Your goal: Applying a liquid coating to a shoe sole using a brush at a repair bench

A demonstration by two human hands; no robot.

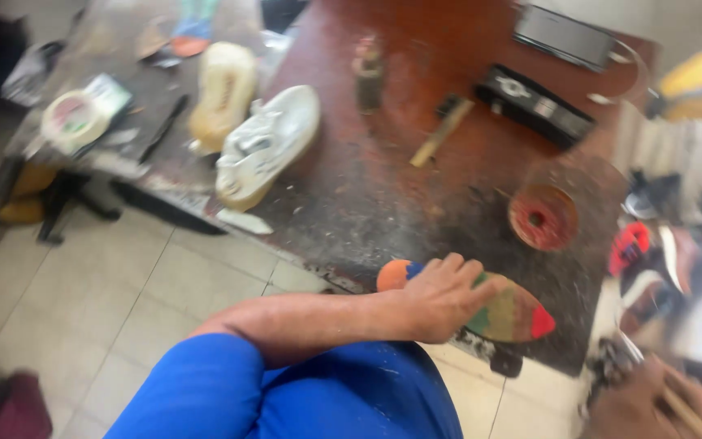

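My left hand [440, 297] lies flat on a multicoloured shoe sole [513, 313] with orange, blue, green and red bands, pressing it onto the near edge of a dark red worktable [400, 187]. My blue-sleeved arm reaches across to it from the lower left. At the bottom right corner my right hand [635, 406] is blurred and closed around a thin wooden-handled tool [688, 410], whose working end I cannot make out.
A white shoe [266, 146] lies upturned at the table's left edge beside a yellowish shoe form [223, 93]. A red round tin [542, 218], a wooden-handled tool [442, 130], a black case [534, 104] and a tape roll [71, 120] lie farther back. Tiled floor [123, 284] is below.
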